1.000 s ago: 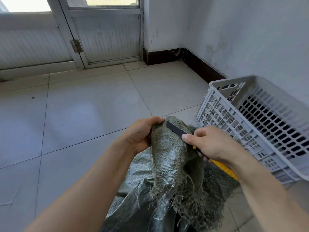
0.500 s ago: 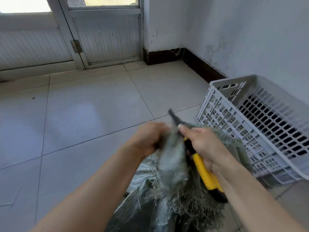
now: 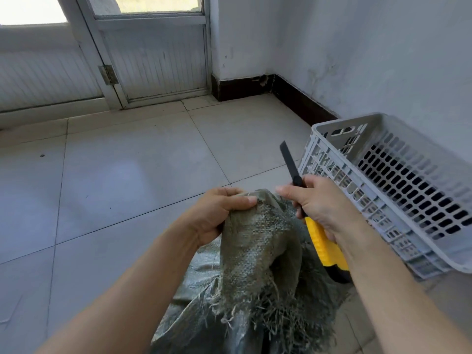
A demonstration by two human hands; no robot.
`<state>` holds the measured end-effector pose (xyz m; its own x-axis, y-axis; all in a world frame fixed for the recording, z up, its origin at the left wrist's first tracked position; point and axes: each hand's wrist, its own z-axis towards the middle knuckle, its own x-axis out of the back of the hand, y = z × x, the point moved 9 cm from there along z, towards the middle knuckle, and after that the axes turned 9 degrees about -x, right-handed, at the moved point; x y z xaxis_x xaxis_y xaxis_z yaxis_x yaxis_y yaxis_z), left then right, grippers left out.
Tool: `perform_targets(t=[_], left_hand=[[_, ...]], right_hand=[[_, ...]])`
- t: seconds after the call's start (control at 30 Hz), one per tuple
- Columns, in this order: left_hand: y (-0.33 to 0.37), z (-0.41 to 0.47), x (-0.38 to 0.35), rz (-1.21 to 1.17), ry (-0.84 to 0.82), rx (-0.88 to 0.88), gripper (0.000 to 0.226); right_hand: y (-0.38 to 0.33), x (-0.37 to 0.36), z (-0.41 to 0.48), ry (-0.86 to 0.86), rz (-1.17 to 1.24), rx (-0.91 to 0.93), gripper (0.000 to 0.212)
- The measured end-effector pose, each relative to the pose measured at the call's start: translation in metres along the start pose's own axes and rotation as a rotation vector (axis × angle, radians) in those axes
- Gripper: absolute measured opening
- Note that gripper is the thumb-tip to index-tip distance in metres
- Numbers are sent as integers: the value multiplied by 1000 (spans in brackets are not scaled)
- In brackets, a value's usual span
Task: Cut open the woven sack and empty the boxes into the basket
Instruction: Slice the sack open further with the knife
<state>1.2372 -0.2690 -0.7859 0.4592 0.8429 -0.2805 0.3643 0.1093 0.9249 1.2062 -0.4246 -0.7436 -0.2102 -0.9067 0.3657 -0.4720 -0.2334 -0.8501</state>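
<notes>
- Sack [image 3: 255, 241] lies on the floor [image 3: 127, 175] beside the basket [image 3: 343, 121]; the left hand [image 3: 217, 213] bunches its top.
- Right hand [image 3: 324, 203] grips the knife [image 3: 290, 163], blade up, clear of the cloth.
- A slip on the weave could nick that left hand; a deep cut could slash the unseen boxes.

a bare room corner, likely a storeroom or entry of a home: pale tiled floor [image 3: 127, 175], scuffed white walls [image 3: 357, 47] with dark skirting [image 3: 242, 86], a panelled door [image 3: 155, 65].
</notes>
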Motion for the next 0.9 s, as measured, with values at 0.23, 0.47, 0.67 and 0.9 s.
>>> perform_targets(t=[0.23, 0.47, 0.67, 0.9], left_hand=[[17, -5, 3, 110, -148, -37, 24], [49, -15, 32, 127, -40, -170, 27], [50, -16, 97, 827, 434, -116, 14], [86, -40, 67, 1717, 473, 128, 48]], right_hand=[[0, -16, -4, -168, -95, 62, 35], [20, -42, -9, -341, -304, -49, 12], [13, -35, -12, -317, -220, -93, 14], [11, -29, -6, -183, -311, -83, 15]])
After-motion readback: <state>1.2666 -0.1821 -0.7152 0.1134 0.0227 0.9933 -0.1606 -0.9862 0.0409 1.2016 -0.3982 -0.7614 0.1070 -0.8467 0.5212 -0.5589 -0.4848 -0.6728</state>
